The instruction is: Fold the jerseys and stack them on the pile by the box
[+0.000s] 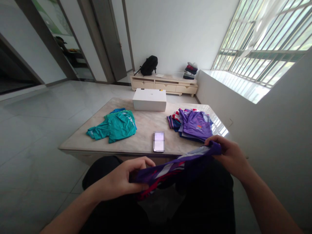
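A purple garment (175,169) with white and red stripes is stretched between both my hands over my lap. My left hand (124,177) is closed on its left end, fingers curled over the fabric. My right hand (229,154) pinches its right end, a little higher and close to the table's near edge. On the table (146,130) ahead lie a pile of purple and striped garments (193,125) at the right and a pile of teal garments (114,126) at the left. A phone (159,141) lies flat near the front edge between them.
A white box (149,100) stands at the table's far side. Behind it a low cabinet (164,84) carries a black backpack (149,65) and a stack of folded clothes (190,70). A barred window and ledge run along the right; doorways open at the left.
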Action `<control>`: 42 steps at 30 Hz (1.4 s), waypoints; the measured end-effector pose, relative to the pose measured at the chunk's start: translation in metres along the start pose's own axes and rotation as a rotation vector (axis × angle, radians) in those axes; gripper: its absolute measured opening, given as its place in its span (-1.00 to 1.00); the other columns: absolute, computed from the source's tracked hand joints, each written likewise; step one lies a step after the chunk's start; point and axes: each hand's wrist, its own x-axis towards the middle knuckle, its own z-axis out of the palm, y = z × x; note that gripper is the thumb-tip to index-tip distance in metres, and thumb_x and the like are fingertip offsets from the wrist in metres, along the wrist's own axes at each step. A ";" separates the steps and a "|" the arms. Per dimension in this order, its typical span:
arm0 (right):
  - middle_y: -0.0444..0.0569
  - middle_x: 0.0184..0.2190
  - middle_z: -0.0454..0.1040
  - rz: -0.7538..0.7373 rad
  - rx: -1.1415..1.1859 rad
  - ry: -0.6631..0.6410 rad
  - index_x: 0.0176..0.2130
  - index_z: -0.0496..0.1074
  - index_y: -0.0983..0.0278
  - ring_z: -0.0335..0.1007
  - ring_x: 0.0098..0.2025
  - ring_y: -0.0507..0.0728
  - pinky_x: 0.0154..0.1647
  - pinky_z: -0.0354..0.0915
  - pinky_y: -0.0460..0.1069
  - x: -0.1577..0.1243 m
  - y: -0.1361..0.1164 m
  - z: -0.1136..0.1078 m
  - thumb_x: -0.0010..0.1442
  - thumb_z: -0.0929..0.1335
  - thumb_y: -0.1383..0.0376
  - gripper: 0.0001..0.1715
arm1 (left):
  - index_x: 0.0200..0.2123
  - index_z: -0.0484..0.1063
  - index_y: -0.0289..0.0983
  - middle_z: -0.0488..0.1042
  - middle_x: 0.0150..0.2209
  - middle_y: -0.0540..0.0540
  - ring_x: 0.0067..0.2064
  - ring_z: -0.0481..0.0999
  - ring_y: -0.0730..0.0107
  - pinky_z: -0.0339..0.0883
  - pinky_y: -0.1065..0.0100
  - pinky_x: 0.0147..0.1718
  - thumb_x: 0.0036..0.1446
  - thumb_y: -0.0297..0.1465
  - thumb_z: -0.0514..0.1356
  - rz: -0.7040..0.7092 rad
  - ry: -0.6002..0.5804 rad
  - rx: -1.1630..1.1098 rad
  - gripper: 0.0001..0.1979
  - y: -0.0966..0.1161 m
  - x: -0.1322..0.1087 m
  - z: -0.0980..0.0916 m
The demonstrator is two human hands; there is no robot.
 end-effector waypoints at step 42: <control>-0.02 -0.02 0.61 -0.583 -0.778 -0.269 -0.14 0.53 0.18 0.62 -0.18 0.13 -0.18 0.47 -0.02 -0.065 0.010 -0.011 0.45 0.29 0.26 -0.79 | -0.31 0.44 -0.20 0.48 -0.25 -0.04 -0.26 0.47 0.33 0.24 0.38 -0.30 0.33 -0.42 0.26 0.260 -0.181 0.882 -0.88 -0.011 -0.038 0.001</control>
